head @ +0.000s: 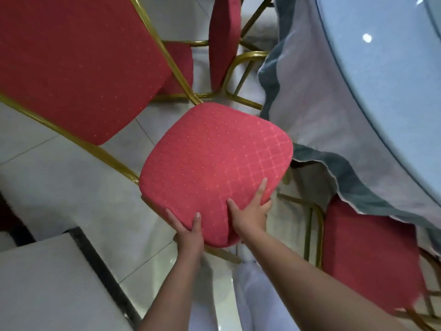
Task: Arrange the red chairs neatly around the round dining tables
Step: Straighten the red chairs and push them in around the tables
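Centre: a red chair [210, 163], viewed from above. Its padded seat carries a dotted and diamond-grid pattern. Its backrest [76, 63] rises toward 10 o'clock on a gold metal frame [100, 151].

At 6 o'clock of the seat, the left hand [188, 225] grips the near edge, thumb on top of the cushion and fingers curled underneath. Just beside it, toward 5 o'clock, the right hand [250, 215] holds the near corner. Its thumb and one finger lie on the cushion top; the remaining fingers wrap round the edge, out of sight.

At 2 to 3 o'clock stands the round table [393, 75], with a glossy top that reflects a ceiling light. A pale tablecloth [322, 111] with a darker blue-green border hangs from it in folds. The far corner of the seat lies close to the cloth's hem; whether they touch cannot be told.

At 12 o'clock a second chair [224, 39] shows its backrest edge-on. At 4 o'clock a third chair [367, 259] sits partly beneath the hanging cloth.

The floor [71, 187] is white, glossy tile with thin grout lines. At 7 o'clock lies a white surface with a black edge [47, 283]. White trousers [253, 295] show between the forearms.
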